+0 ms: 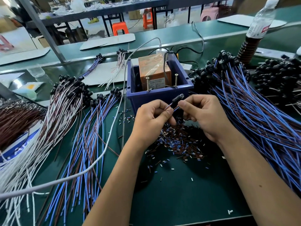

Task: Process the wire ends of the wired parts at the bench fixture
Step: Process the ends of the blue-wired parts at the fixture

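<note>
One wired part held up just near of the blue bin.

Left hand (152,115) and right hand (200,111) pinch the wired part (176,100) by its light, floppy leads; best gripped close behind the rigid black head, near the blue bin (160,95).

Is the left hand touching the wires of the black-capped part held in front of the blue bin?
Touching. The head view shows the left hand pinching a wire just below the black-capped part, with thumb and fingertip closed on it.

Orange stools (120,28) under dark tables (101,13); pale floor (19,38).
</note>
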{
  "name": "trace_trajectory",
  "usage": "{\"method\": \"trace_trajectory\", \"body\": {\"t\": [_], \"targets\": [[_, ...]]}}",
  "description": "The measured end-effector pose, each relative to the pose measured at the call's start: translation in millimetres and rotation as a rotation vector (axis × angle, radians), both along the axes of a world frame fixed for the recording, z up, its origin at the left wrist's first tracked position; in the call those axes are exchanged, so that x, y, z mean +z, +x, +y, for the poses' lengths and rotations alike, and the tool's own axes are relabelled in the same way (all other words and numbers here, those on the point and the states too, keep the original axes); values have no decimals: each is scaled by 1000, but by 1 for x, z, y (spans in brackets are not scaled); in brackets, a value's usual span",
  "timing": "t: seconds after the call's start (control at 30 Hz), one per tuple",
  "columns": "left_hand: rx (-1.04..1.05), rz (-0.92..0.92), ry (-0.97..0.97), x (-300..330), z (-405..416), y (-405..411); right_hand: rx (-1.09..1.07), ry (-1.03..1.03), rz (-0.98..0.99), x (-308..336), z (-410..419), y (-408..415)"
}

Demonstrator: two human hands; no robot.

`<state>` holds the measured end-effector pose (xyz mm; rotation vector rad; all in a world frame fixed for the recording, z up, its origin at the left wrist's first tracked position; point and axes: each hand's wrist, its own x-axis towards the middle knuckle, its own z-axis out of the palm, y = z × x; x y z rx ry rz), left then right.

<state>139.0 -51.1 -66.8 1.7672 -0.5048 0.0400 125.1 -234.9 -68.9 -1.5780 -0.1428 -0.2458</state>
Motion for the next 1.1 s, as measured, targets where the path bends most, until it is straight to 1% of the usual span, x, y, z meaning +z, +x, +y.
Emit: {"method": "trace_trajectory", "body": {"t": [0.07,0.13,0.17,0.2,0.27,0.37,0.47,0.57,0.63,0.73,0.8,0.87,0.97,1.1], "targets": [[8,-22,15,-1,3,1,-27,69,3,1,-5,2],[43,-35,-4,-1,8,3,-109,172,12,2,-14,4],[65,-31,-38,-1,9,4,-137,186,7,2,-17,5],[86,-20,-82,0,10,4,-147,158,-9,1,-18,4],[119,-8,-147,1,6,3,-116,49,-49,-1,-10,2],[127,-25,-173,-3,-3,0,-41,35,-66,-1,11,-1],[110,-41,-222,-4,-8,-4,22,120,-66,0,24,-4],[128,-66,-233,-4,-11,-5,-4,242,-52,1,28,-5],[184,-168,-213,-3,-12,-8,3,299,-43,2,29,-6],[412,-452,-112,-1,-15,-15,-24,213,-109,2,30,-5],[538,-541,-131,0,-16,-16,-28,190,-158,2,29,-4],[642,-543,-174,1,-15,-15,-54,193,-182,2,27,-3],[752,-483,-231,3,-12,-12,-193,103,-234,-1,25,-3],[792,-364,-296,4,-10,-10,-405,-33,-332,-2,25,-3]]}}
